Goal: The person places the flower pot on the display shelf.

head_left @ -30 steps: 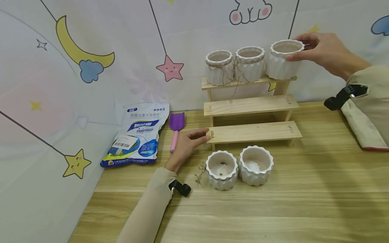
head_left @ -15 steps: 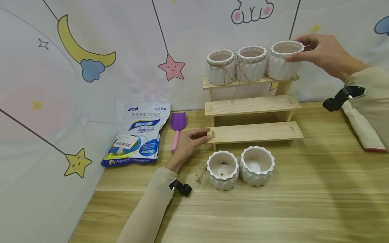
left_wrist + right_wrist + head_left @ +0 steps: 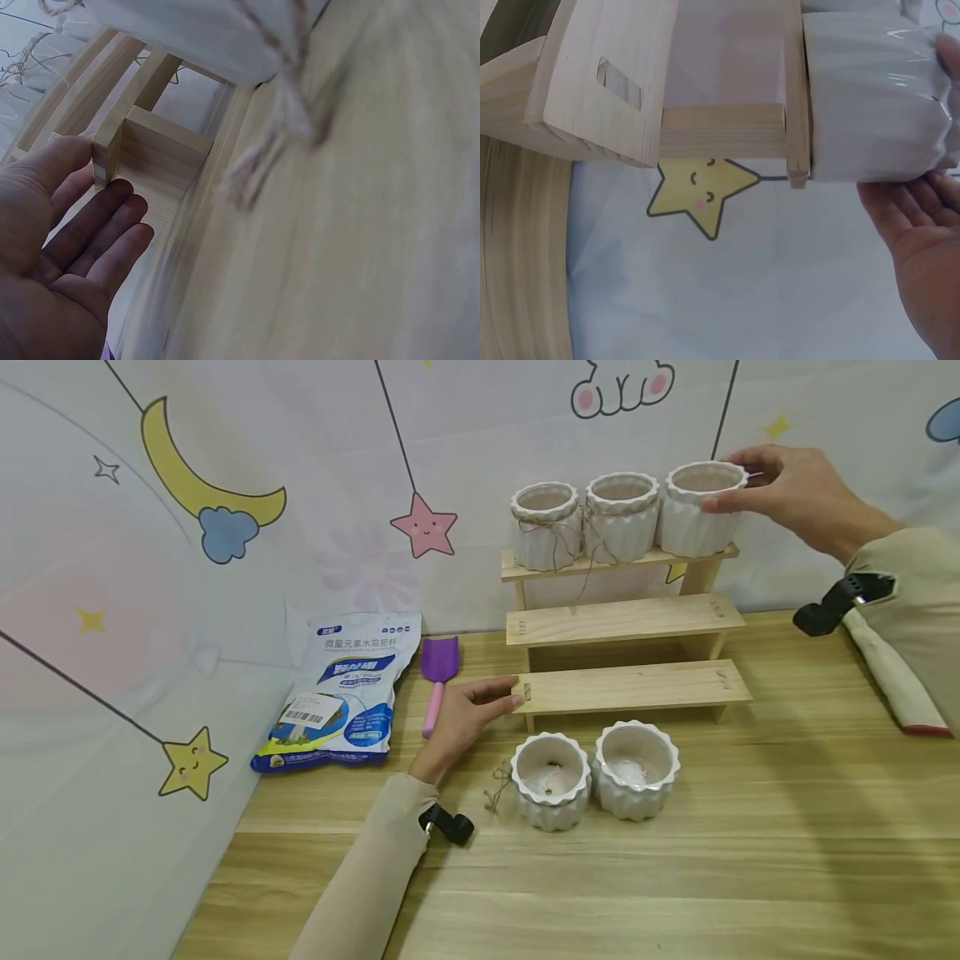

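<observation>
My right hand (image 3: pixel 798 497) grips the upper part of a white fluted ceramic pot (image 3: pixel 697 518) at the right end of the wooden stand's top shelf. In the right wrist view that pot (image 3: pixel 877 97) sits against the shelf board. Two more white pots, a left one (image 3: pixel 546 539) and a middle one (image 3: pixel 621 531), stand beside it with twine round their necks. With thumb and fingers, my left hand (image 3: pixel 465 718) pinches the left end of the lowest shelf (image 3: pixel 630 687). The left wrist view shows that board end (image 3: pixel 105 154) between thumb and fingers.
In front of the stand are two white pots, one with a twine bow (image 3: pixel 551 810) and one without (image 3: pixel 636 797). A fertilizer bag (image 3: pixel 337 693) and a purple shovel (image 3: pixel 438 660) with pink handle lie left. A pale cloth item (image 3: pixel 896 681) lies right. A patterned curtain (image 3: pixel 480 435) hangs behind.
Almost nothing differs. The view has shifted slightly; both hands keep their places on the pot and the lowest shelf.
</observation>
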A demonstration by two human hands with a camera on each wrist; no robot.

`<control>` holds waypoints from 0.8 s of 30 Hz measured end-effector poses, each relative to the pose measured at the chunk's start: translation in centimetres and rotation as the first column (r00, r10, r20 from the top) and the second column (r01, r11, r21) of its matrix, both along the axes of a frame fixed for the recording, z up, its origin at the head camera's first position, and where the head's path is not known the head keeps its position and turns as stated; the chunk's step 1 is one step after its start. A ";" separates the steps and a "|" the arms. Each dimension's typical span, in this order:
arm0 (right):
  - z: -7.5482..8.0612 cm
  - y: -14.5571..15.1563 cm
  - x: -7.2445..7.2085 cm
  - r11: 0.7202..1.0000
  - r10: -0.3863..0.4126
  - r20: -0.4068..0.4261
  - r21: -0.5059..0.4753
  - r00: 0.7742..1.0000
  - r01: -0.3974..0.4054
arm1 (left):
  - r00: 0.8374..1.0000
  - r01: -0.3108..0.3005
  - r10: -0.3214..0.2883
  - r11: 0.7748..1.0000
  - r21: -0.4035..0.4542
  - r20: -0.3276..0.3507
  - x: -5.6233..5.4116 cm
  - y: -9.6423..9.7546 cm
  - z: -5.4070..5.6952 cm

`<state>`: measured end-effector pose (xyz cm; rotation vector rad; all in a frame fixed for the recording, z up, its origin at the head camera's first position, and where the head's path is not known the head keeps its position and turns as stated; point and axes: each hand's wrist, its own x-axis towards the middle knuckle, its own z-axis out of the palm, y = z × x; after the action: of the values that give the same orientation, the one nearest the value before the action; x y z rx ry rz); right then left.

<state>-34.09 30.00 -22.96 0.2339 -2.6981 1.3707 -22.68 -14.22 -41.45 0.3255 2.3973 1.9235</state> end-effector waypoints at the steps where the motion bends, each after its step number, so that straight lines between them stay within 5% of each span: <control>1: 0.0 0.0 0.0 1.000 0.001 0.001 0.000 1.000 -0.001 | 1.000 0.000 0.000 1.000 0.001 0.001 0.0 0.0 0.0; 13: -0.5 0.0 -0.2 0.999 0.024 0.001 -0.031 1.000 -0.024 | 1.000 -0.008 0.008 1.000 0.001 -0.001 -0.1 0.0 -0.2; 24: -0.5 -0.3 1.8 0.994 0.036 -0.045 0.109 0.998 -0.031 | 1.000 -0.005 0.005 1.000 -0.002 -0.005 -0.1 0.0 -0.3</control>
<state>-32.34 29.66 -23.47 0.3174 -2.7448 1.2122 -22.82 -14.24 -41.70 0.3250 2.4056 1.9247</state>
